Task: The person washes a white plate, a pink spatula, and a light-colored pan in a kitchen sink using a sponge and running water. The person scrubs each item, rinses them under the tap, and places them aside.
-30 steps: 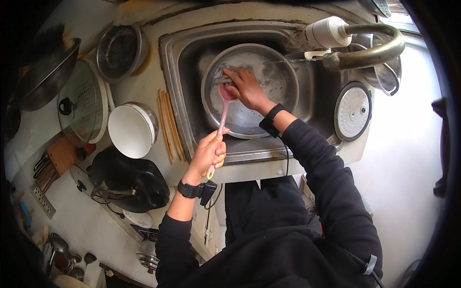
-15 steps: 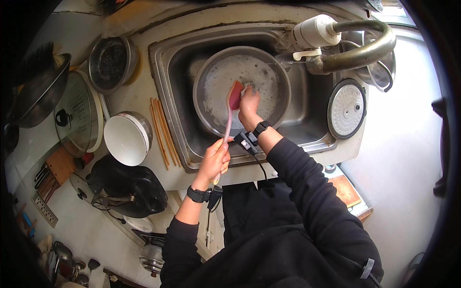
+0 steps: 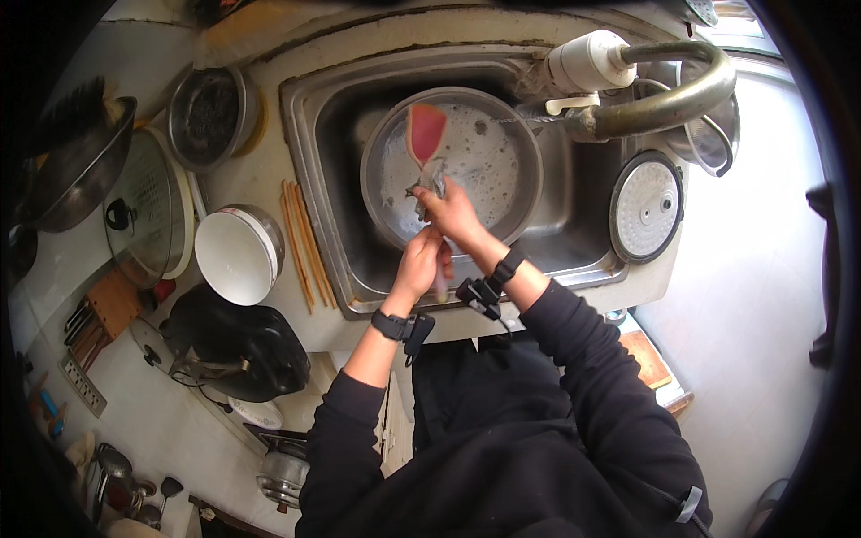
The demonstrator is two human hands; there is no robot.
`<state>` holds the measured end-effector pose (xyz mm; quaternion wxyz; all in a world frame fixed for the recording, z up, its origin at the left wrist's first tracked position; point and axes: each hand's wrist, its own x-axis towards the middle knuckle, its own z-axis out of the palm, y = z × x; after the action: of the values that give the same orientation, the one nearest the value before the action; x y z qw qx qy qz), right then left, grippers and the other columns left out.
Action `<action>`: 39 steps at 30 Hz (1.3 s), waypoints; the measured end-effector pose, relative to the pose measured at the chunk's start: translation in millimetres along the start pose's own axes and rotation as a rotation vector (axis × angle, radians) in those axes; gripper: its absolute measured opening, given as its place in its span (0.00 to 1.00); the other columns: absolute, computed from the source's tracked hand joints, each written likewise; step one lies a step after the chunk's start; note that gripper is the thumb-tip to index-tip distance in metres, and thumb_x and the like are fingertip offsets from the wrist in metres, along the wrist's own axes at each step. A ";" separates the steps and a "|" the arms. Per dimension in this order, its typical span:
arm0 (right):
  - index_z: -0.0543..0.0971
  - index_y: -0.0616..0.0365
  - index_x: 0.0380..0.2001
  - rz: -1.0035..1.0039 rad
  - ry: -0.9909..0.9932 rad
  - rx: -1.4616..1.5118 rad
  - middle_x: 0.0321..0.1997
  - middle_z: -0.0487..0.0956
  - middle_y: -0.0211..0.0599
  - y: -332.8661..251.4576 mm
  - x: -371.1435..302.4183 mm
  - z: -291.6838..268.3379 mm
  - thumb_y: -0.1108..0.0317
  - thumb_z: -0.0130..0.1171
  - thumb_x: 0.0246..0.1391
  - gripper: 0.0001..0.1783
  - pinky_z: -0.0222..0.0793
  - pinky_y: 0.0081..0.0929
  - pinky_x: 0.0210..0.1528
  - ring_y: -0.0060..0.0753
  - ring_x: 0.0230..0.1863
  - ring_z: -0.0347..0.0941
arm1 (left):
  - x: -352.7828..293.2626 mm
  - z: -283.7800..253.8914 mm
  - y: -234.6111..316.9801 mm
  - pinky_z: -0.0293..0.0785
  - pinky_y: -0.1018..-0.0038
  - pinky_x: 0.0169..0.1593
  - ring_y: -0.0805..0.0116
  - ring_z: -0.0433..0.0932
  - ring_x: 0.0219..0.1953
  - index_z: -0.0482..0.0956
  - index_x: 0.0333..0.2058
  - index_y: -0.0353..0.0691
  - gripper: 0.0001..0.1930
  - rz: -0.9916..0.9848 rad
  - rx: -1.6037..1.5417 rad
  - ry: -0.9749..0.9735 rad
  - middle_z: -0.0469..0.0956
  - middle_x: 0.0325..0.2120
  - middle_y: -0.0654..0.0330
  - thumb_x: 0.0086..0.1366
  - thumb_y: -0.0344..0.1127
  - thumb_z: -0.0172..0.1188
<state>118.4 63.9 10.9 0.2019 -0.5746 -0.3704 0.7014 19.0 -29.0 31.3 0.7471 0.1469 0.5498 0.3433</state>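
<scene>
Inside the sink (image 3: 583, 211): one round metal basin (image 3: 530, 170), holding cloudy water (image 3: 484, 152) with suds and bubbles. Over the basin, toward the sink's left half: one spoon (image 3: 426, 134), red-pink head pointing to the sink's far edge, pale handle toward its near edge.

Right hand (image 3: 454, 215): fingers closed on a grey cloth (image 3: 432, 177), gathered at the spoon's neck. Left hand (image 3: 419, 266): curled about the lower handle, nearer the sink's near edge, close against the right; handle end visible just past it. Both hands cover the middle of the handle.

At the sink's far right corner: one curved metal tap (image 3: 664, 115) with white fitting (image 3: 587, 67), reaching over the sink; a thin stream runs into the basin. Beyond that corner: metal pots (image 3: 691, 142), partly hidden by the tap. At the sink's right rim: one round perforated lid (image 3: 646, 206), dark-edged.

Left of the sink: wooden chopsticks (image 3: 309, 242), roughly side by side; one white bowl (image 3: 231, 255), interior in view; one metal bowl (image 3: 248, 112), dark inside, contents unclear; one glass lid (image 3: 148, 206), black knob, small marks too faint to read; one bulky black article (image 3: 238, 341), kind unclear; one knife block (image 3: 118, 300), knives (image 3: 79, 325) beside it.
</scene>
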 end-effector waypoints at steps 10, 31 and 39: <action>0.74 0.57 0.41 -0.637 -0.585 -1.193 0.39 0.78 0.47 -31.2 2.4 -56.3 0.70 0.59 0.51 0.13 0.72 0.50 0.43 0.57 0.43 0.77 | -39.9 -20.7 94.8 0.63 0.56 0.63 0.49 0.72 0.55 0.78 0.49 0.38 0.19 0.759 1.617 0.350 0.76 0.47 0.54 0.59 0.36 0.64; 0.74 0.51 0.35 -1.320 -0.550 -1.185 0.40 0.74 0.33 -23.7 44.9 -36.4 0.67 0.54 0.51 0.08 0.70 0.35 0.51 0.39 0.46 0.74 | -58.2 -40.3 43.4 0.71 0.71 0.37 0.71 0.71 0.35 0.67 0.57 0.36 0.27 -0.372 -0.649 -0.145 0.72 0.35 0.62 0.66 0.47 0.52; 0.75 0.50 0.41 -1.230 -0.505 -1.223 0.42 0.74 0.34 -20.9 77.0 -33.0 0.67 0.54 0.52 0.12 0.69 0.35 0.52 0.40 0.46 0.73 | -78.8 -54.1 53.6 0.71 0.76 0.34 0.76 0.70 0.33 0.68 0.54 0.38 0.23 -0.294 -0.661 -0.145 0.69 0.31 0.66 0.68 0.47 0.52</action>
<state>127.1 141.4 -26.1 0.1133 -0.1111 -0.9537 0.2555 -62.4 -52.0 101.1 0.8326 -0.1592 0.3701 0.3801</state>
